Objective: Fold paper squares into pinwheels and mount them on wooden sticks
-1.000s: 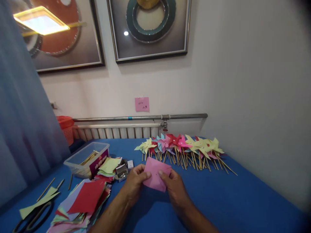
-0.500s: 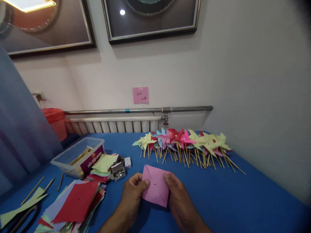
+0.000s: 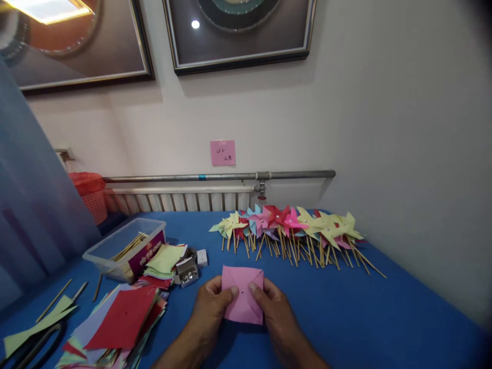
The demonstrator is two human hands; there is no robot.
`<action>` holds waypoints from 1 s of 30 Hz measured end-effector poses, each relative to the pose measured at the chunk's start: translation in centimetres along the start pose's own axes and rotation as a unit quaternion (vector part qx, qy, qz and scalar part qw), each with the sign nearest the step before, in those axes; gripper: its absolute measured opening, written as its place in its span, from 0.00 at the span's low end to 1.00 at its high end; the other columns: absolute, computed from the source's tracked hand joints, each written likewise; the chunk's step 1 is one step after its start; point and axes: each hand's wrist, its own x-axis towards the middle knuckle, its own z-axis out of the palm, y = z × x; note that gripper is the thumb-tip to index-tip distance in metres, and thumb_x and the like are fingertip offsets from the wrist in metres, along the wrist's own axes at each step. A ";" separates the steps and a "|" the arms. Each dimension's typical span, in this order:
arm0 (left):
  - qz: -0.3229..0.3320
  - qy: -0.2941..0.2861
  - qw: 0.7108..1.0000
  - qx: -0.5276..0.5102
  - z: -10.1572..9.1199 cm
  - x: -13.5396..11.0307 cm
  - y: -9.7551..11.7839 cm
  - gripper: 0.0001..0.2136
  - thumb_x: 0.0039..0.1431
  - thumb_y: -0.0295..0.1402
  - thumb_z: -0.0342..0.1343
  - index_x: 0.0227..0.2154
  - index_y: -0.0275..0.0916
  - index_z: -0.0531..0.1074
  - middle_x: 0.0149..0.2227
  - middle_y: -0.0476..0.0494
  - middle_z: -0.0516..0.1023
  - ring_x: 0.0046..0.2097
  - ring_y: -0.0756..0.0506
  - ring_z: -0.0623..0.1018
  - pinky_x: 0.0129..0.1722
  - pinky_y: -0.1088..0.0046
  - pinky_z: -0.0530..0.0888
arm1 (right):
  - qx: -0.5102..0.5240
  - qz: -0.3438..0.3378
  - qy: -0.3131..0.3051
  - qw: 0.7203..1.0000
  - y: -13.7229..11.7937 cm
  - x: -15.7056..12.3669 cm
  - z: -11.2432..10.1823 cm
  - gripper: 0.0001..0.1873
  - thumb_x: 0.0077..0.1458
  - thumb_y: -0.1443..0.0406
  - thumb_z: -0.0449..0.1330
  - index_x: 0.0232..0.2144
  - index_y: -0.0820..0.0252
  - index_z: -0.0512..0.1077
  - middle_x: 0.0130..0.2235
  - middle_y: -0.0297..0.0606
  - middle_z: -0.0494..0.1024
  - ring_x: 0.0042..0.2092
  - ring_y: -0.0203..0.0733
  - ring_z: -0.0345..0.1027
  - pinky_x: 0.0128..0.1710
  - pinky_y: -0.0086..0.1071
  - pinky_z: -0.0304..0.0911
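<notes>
Between my two hands is a square of pink paper (image 3: pixel 243 308), held up over the blue tabletop. A small dark hole marks its middle, and diagonal slits run in from its corners. My left hand (image 3: pixel 212 310) pinches the left edge, thumb on the front face and fingers behind. On the right edge my right hand (image 3: pixel 273 307) grips it the same way, thumb near the hole. Left of my hands lie a stack of coloured paper squares (image 3: pixel 117 318), red on top, and a small open box of metal pins (image 3: pixel 187 272).
Finished paper pinwheels (image 3: pixel 284 220) on sticks lie along the back of the blue table (image 3: pixel 346 318). A clear plastic box (image 3: pixel 126 246) holds sticks at left. Scissors (image 3: pixel 46 346) with green paper strips lie front left. A radiator (image 3: pixel 180 199) stands behind.
The pink paper has turned so that its edges sit squarer to me. My right thumb has slid inward from the upper right corner toward the middle.
</notes>
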 end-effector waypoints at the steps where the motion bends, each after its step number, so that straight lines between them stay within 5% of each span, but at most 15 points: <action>1: -0.001 0.002 1.000 0.001 0.0 0.0 0.1 0.25 0.37 0.44 0.79 0.35 0.32 0.83 0.32 0.37 0.85 0.31 0.44 0.80 0.33 0.71 0.74 | 0.012 -0.002 -0.009 1.000 -0.1 -0.2 0.2 0.25 0.48 0.47 0.75 0.39 0.59 0.81 0.34 0.38 0.84 0.36 0.46 0.76 0.38 0.36 0.70; 6: -0.008 -0.017 1.000 -0.002 0.2 -0.3 0.6 0.23 0.38 0.44 0.78 0.34 0.34 0.83 0.33 0.39 0.86 0.31 0.44 0.80 0.35 0.70 0.75 | 0.011 0.006 -0.042 0.999 -0.8 -1.0 0.8 0.26 0.51 0.47 0.73 0.41 0.61 0.81 0.35 0.41 0.84 0.37 0.47 0.76 0.41 0.38 0.71; 12: 0.016 -0.004 0.999 0.035 -0.5 0.5 -0.7 0.23 0.39 0.44 0.77 0.36 0.33 0.83 0.32 0.39 0.85 0.30 0.45 0.79 0.33 0.72 0.73 | -0.123 -0.009 0.009 0.992 -0.1 0.0 -0.4 0.28 0.43 0.44 0.74 0.34 0.62 0.82 0.30 0.38 0.82 0.31 0.44 0.71 0.34 0.34 0.67; 21: 0.031 -0.009 0.999 0.033 -0.9 0.9 -1.2 0.23 0.41 0.44 0.76 0.36 0.33 0.83 0.30 0.41 0.83 0.28 0.46 0.77 0.33 0.71 0.73 | -0.088 0.001 -0.036 0.995 1.1 0.3 -0.9 0.30 0.49 0.42 0.71 0.41 0.61 0.82 0.35 0.42 0.85 0.34 0.47 0.75 0.35 0.35 0.68; 25: 0.041 -0.005 0.998 0.053 -0.6 0.9 -1.1 0.23 0.40 0.46 0.76 0.34 0.33 0.82 0.29 0.42 0.82 0.28 0.48 0.75 0.32 0.73 0.72 | -0.114 0.005 -0.008 0.993 1.7 0.5 -1.3 0.32 0.44 0.42 0.73 0.40 0.63 0.82 0.37 0.45 0.86 0.36 0.50 0.77 0.36 0.37 0.70; 30: 0.061 0.056 0.993 0.085 -0.3 0.6 -0.2 0.20 0.40 0.46 0.75 0.24 0.35 0.76 0.21 0.51 0.74 0.22 0.53 0.66 0.26 0.77 0.65 | -0.111 -0.001 0.015 0.994 2.4 1.1 -1.6 0.34 0.43 0.42 0.73 0.40 0.65 0.82 0.36 0.45 0.86 0.36 0.51 0.77 0.37 0.40 0.72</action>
